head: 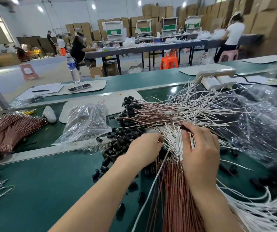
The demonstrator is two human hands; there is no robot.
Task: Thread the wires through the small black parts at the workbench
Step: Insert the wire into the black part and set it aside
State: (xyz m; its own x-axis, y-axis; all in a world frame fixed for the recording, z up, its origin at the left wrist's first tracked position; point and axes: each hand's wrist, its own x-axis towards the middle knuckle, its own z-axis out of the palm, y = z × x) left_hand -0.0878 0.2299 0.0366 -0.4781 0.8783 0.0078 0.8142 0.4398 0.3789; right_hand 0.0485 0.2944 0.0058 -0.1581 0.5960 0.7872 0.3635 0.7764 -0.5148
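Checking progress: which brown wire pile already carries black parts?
The middle pile, black parts on its left ends; the left bundles and near sheaf have none.

Left hand [144,149] pinches a white wire [163,143]; right hand [200,153] pinches a black part [184,127].

Single head-worn wide-angle cam looks fwd & down across the workbench [54,185] at close range

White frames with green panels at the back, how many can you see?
4, in a row in front of the stacked boxes: leftmost frame, second frame, third frame, rightmost frame. Others may be hidden behind people or boxes.
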